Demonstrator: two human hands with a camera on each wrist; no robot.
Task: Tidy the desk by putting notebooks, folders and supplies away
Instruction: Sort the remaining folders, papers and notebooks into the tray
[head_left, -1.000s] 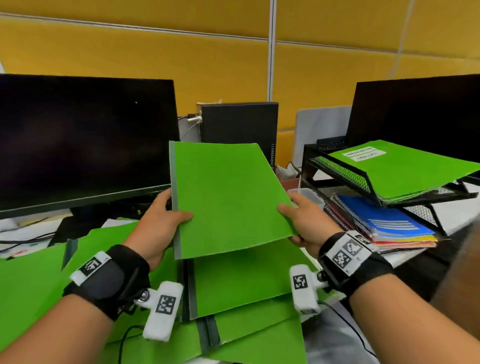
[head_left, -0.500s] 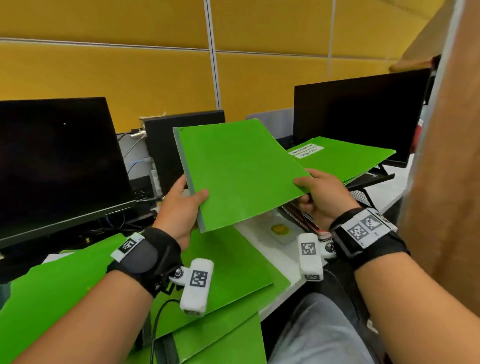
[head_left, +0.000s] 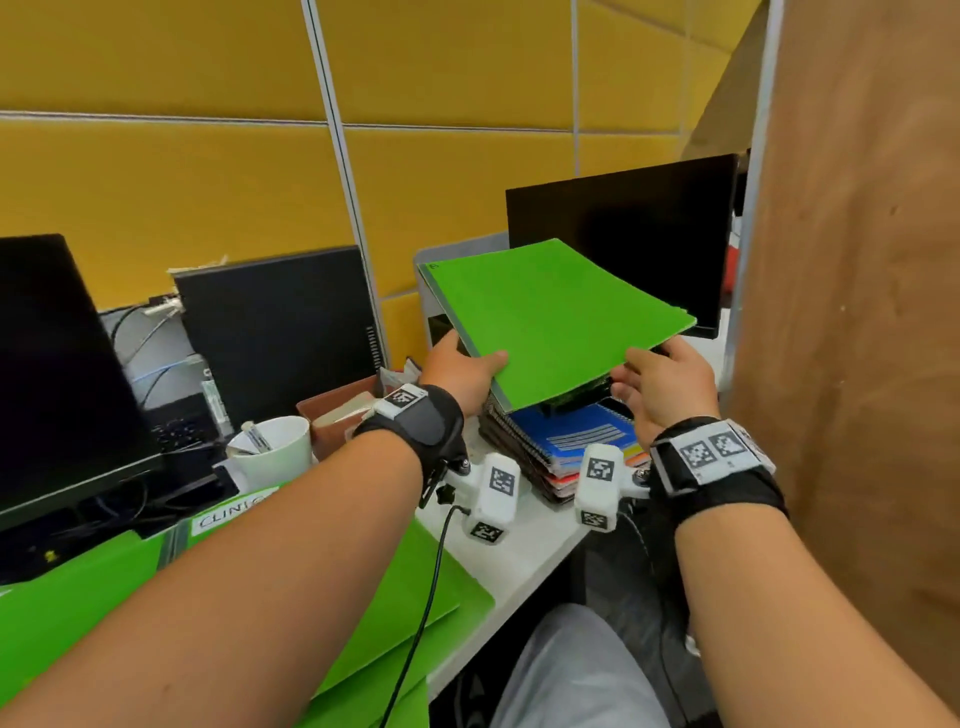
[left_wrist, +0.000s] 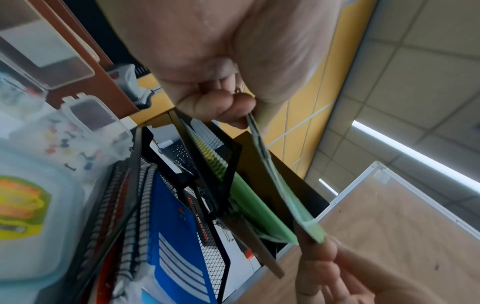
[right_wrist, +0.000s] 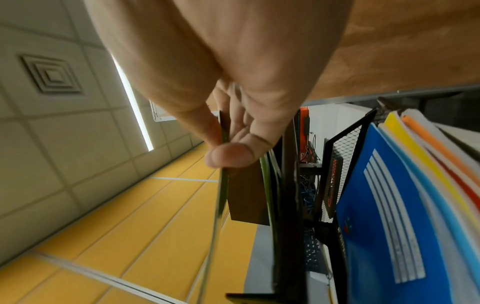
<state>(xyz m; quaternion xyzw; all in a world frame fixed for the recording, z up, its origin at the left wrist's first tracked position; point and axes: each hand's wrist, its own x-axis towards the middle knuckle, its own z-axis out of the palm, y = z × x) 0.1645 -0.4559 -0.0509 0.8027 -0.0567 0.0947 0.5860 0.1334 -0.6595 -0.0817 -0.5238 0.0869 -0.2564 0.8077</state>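
Note:
I hold a green folder (head_left: 550, 317) level in the air with both hands. My left hand (head_left: 467, 364) pinches its near-left edge, thumb on top, and my right hand (head_left: 649, 369) pinches the near-right corner. The folder hovers just over the top shelf of a black mesh tray rack (head_left: 571, 400), which it mostly hides. In the left wrist view my left hand (left_wrist: 233, 107) pinches the folder (left_wrist: 285, 189) above another green folder (left_wrist: 254, 207) lying in the tray (left_wrist: 207, 164). Thumb and fingers of my right hand (right_wrist: 228, 152) clamp the folder's thin edge (right_wrist: 222, 195).
A blue spiral notebook (head_left: 582, 441) tops a stack in the lower tray. More green folders (head_left: 78, 597) cover the desk at lower left. A white mug (head_left: 275, 452) and a plastic box of pins (left_wrist: 78, 139) stand left of the rack. A brown partition (head_left: 857, 364) closes off the right.
Both hands have carried the green folder to the right and away from me, from over the desk's folder pile to just above the rack's top tray. My head has turned right.

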